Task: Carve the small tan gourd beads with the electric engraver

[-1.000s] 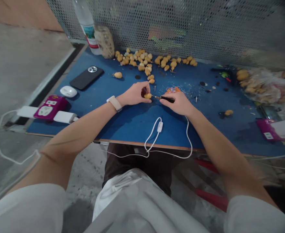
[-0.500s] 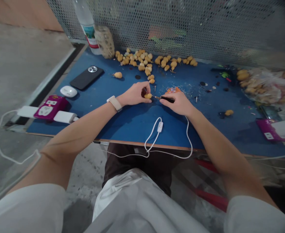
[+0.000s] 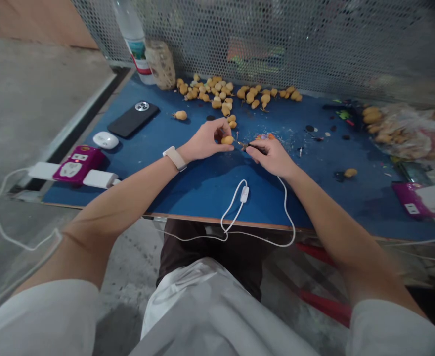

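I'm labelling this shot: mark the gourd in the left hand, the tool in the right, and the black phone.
Held gourd (image 3: 227, 141), head view: on its rounded side.
Held tool (image 3: 243, 146), head view: on the exposed part ahead of its grip.
Black phone (image 3: 131, 121), head view: on the middle of its back.

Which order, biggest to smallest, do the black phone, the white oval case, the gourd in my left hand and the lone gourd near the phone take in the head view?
1. Black phone
2. White oval case
3. Held gourd and lone gourd: too alike to rank; the held one is partly covered.
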`<control>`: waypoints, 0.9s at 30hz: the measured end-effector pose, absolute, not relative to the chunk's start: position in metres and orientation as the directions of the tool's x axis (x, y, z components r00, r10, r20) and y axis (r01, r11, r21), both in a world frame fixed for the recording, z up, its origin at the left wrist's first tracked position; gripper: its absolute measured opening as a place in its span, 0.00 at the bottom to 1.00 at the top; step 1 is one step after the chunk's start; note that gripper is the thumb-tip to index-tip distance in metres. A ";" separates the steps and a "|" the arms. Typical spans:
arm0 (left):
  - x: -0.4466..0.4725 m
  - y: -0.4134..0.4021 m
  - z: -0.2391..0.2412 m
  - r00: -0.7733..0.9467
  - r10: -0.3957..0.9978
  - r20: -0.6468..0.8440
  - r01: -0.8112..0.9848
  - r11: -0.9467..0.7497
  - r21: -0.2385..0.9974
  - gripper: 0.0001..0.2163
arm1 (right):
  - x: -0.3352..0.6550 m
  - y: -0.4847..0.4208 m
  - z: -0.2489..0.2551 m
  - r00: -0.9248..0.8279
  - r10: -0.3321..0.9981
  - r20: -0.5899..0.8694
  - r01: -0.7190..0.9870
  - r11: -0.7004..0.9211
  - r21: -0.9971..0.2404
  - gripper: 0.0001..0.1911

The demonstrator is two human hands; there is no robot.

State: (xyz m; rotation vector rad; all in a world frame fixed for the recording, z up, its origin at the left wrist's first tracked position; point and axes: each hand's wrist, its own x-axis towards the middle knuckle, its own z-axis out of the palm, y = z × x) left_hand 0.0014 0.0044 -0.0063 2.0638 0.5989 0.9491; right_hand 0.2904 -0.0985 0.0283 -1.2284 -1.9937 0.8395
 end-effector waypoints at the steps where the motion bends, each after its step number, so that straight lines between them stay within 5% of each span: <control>1: 0.003 0.005 -0.007 0.595 0.675 0.437 0.077 -0.589 0.805 0.24 | 0.289 -0.100 0.029 -0.354 0.919 0.176 0.481 0.340 -0.808 0.44; 8: 0.004 0.009 -0.007 0.542 0.694 0.475 0.041 -0.586 0.810 0.26 | 0.284 -0.103 0.027 -0.316 0.943 0.108 0.321 0.213 -0.923 0.48; 15: 0.005 -0.004 0.004 0.611 0.684 0.399 -0.014 -0.495 0.869 0.44 | 0.284 -0.105 0.027 -0.312 0.947 0.071 0.287 0.165 -0.944 0.50; 27: 0.013 -0.017 0.007 0.668 0.677 0.309 -0.100 -0.329 0.939 0.43 | 0.281 -0.110 0.033 -0.343 0.929 0.138 0.297 0.247 -0.923 0.47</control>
